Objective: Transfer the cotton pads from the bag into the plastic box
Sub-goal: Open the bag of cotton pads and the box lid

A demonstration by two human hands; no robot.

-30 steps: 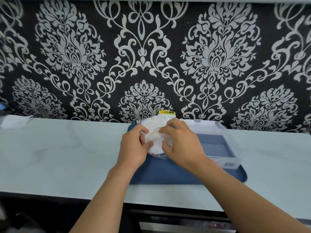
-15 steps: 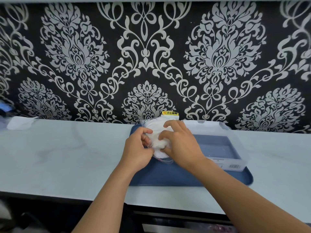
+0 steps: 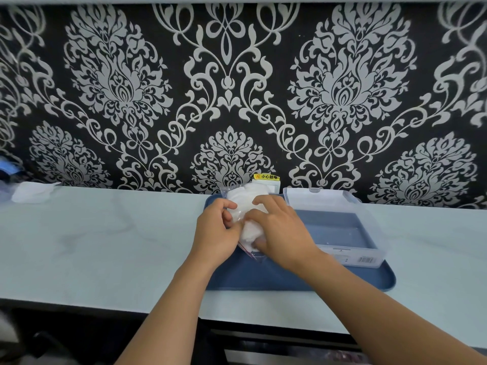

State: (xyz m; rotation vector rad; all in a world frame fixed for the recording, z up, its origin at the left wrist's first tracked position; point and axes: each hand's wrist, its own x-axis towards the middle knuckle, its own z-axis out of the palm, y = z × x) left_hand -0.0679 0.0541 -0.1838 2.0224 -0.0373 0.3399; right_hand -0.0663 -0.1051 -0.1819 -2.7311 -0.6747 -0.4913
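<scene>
A clear plastic bag (image 3: 243,197) stuffed with white cotton pads (image 3: 250,231) lies on the left part of a blue tray (image 3: 290,280). My left hand (image 3: 214,233) grips the bag's left side with curled fingers. My right hand (image 3: 282,233) lies over the bag's right side, fingers curled round it and the pads. To the right stands the clear plastic box (image 3: 369,219), its lid open toward the wall and nothing visible inside.
The tray sits on a pale marble-look counter (image 3: 105,246) against patterned black wallpaper. A white socket with a yellow warning label (image 3: 266,177) is on the wall behind the bag. A white cloth or pad (image 3: 31,192) lies at the far left.
Both hands stay on the bag and have squeezed it a little closer together; the bag looks more bunched. The camera has shifted slightly.
</scene>
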